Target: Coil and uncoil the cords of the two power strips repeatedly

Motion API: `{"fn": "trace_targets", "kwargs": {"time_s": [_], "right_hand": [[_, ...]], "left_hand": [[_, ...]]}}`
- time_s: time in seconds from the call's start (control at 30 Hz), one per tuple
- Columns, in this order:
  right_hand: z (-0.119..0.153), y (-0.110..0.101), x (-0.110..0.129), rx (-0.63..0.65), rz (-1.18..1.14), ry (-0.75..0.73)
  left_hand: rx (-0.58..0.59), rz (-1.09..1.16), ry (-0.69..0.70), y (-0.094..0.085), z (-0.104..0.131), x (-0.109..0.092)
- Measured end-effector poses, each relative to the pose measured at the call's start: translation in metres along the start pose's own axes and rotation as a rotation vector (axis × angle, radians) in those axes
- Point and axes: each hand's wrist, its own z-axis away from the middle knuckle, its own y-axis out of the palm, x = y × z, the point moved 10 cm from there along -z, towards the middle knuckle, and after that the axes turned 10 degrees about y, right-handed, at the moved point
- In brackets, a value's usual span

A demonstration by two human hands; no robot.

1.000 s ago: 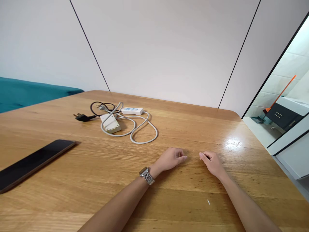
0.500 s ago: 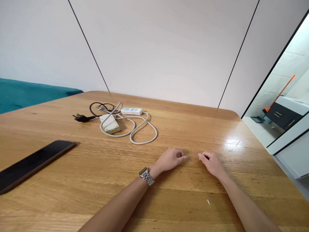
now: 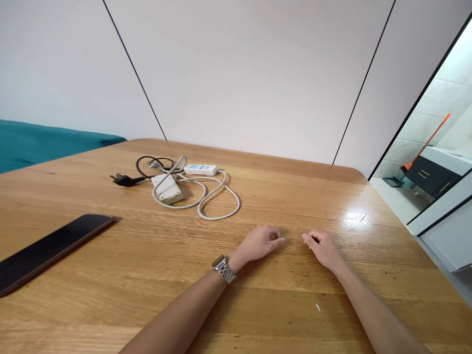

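A wristwatch (image 3: 224,268) circles the left wrist (image 3: 238,260). Its case (image 3: 218,262) is squarish with rounded corners, dark on the face; the band (image 3: 229,275) is a silvery bracelet of small, shiny metal links. The left forearm (image 3: 184,312) and right forearm (image 3: 372,309) are bare.

Left grip (image 3: 260,242) and right grip (image 3: 325,250) near each other, slackly curled, thumbs (image 3: 277,243) inward, forearms (image 3: 188,312) convergent.

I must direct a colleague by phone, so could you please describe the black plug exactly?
On the wooden table, look left of centre, toward the far edge, for the tangled cables. At their left end lies the black plug, prongs pointing left. Its black body sets it apart from the pale plug behind it.
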Motion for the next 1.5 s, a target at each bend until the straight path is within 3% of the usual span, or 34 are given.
{"fn": "trace_targets", "kwargs": {"time_s": [1.5], "right_hand": [[0.0026,-0.0004,0.0072,0.014,0.0,0.008]], "left_hand": [[0.0,-0.016,0.001,-0.0014,0.0004,-0.0022]]}}
